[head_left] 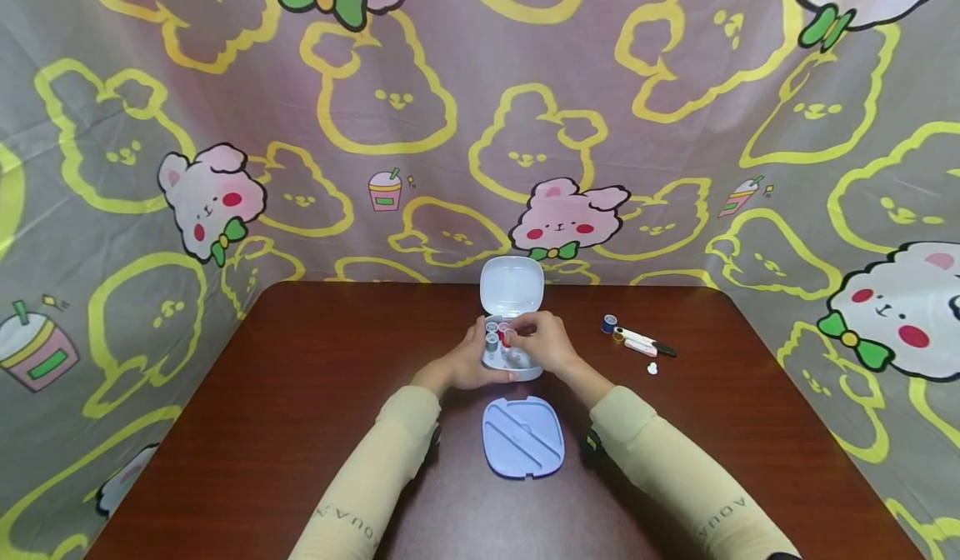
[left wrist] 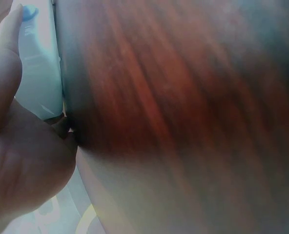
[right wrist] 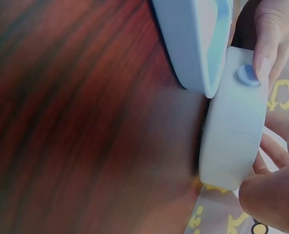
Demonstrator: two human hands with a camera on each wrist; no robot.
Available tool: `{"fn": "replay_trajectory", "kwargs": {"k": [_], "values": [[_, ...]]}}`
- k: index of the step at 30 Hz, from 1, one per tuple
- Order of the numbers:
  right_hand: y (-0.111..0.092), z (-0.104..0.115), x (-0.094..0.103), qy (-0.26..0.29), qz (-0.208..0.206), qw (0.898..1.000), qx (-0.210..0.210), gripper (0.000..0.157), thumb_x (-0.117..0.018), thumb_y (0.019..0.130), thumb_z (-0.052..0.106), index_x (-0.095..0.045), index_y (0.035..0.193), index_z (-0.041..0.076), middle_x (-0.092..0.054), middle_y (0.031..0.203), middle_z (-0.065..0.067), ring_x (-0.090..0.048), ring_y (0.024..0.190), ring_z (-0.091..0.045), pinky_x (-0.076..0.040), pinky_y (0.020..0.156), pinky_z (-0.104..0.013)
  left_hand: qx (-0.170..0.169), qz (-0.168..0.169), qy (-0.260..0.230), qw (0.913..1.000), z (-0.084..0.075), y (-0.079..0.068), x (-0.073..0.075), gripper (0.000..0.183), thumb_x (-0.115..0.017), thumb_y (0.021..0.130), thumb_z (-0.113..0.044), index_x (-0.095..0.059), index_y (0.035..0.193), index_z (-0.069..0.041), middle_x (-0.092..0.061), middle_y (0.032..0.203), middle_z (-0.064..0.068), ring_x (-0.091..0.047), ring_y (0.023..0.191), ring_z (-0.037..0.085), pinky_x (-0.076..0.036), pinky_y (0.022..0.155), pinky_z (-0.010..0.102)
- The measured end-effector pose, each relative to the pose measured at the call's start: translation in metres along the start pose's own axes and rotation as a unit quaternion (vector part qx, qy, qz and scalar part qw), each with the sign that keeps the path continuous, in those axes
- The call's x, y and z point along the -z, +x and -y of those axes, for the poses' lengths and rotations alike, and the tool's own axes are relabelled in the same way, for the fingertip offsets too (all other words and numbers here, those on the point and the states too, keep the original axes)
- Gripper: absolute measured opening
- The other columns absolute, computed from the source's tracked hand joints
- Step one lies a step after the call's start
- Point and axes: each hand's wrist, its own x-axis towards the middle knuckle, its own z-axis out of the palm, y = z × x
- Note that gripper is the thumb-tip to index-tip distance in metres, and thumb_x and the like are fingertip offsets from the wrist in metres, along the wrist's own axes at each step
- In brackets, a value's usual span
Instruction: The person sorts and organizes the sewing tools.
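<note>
A white box (head_left: 512, 373) stands on the table with its lid (head_left: 512, 285) raised at the back. Inside are small thread spools, among them a grey spool (head_left: 491, 342) and a red spool (head_left: 503, 337). My left hand (head_left: 468, 362) grips the box from the left side, its thumb along the front wall near a blue button (right wrist: 248, 75). From the right, my right hand (head_left: 545, 342) reaches over the box and pinches the red spool between thumb and fingers, which partly hide it. In the left wrist view the left hand (left wrist: 25, 161) lies against the box wall (left wrist: 41, 73).
A light blue divided tray (head_left: 522, 437) lies in front of the box. To the right are a blue thread spool (head_left: 609, 323), a slim tool with a black end (head_left: 665, 349), a pale pink and white piece (head_left: 641, 347) and a small white piece (head_left: 652, 368). A patterned curtain (head_left: 450, 243) hangs behind the table.
</note>
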Motion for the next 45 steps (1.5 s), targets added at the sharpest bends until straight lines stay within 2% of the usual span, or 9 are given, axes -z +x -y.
{"fn": "replay_trajectory", "kwargs": {"k": [10, 20, 29, 37, 45], "values": [[0.0020, 0.0006, -0.0034, -0.018, -0.009, 1.000, 0.011, 0.013, -0.080, 0.087, 0.008, -0.080, 0.099, 0.002, -0.077, 0.092, -0.010, -0.071, 0.086, -0.022, -0.058, 0.075, -0.036, -0.018, -0.008, 0.000, 0.9998, 0.0014, 0.0012, -0.0011, 0.126, -0.084, 0.083, -0.046, 0.005, 0.160, 0.000, -0.025, 0.155, 0.024, -0.037, 0.140, 0.033, -0.035, 0.116, 0.043], [0.0009, 0.0001, -0.0068, -0.035, -0.011, 0.999, 0.025, 0.012, -0.081, 0.086, 0.008, -0.080, 0.097, 0.003, -0.076, 0.089, -0.007, -0.069, 0.082, -0.017, -0.057, 0.073, -0.033, -0.004, 0.001, -0.006, 1.0000, -0.0010, -0.0013, -0.0006, 0.128, -0.082, 0.084, -0.046, 0.010, 0.160, 0.002, -0.016, 0.161, 0.026, -0.032, 0.145, 0.035, -0.032, 0.119, 0.044], [0.0001, 0.0054, -0.0078, -0.052, -0.015, 0.998, 0.029, 0.011, -0.081, 0.085, 0.006, -0.080, 0.095, 0.003, -0.076, 0.086, -0.006, -0.066, 0.081, -0.019, -0.055, 0.074, -0.034, -0.005, -0.003, -0.001, 1.0000, -0.0003, -0.0015, -0.0008, 0.128, -0.082, 0.084, -0.045, 0.010, 0.159, 0.004, -0.016, 0.161, 0.028, -0.031, 0.146, 0.037, -0.030, 0.120, 0.044], [0.0001, 0.0046, -0.0089, -0.043, -0.004, 0.999, 0.024, 0.014, -0.081, 0.083, 0.003, -0.079, 0.097, 0.000, -0.076, 0.087, -0.009, -0.066, 0.079, -0.017, -0.055, 0.072, -0.031, -0.003, 0.000, 0.003, 1.0000, 0.0003, -0.0019, -0.0018, 0.128, -0.082, 0.085, -0.044, 0.009, 0.158, 0.007, -0.017, 0.160, 0.029, -0.033, 0.144, 0.037, -0.032, 0.119, 0.046], [0.0001, 0.0047, -0.0079, -0.051, -0.001, 0.998, 0.034, 0.012, -0.081, 0.084, 0.003, -0.078, 0.096, 0.000, -0.076, 0.093, -0.011, -0.068, 0.083, -0.022, -0.057, 0.075, -0.037, 0.006, 0.001, -0.003, 1.0000, -0.0010, -0.0017, -0.0001, 0.129, -0.082, 0.084, -0.047, 0.009, 0.160, 0.003, -0.017, 0.162, 0.026, -0.033, 0.144, 0.035, -0.032, 0.119, 0.045]]}}
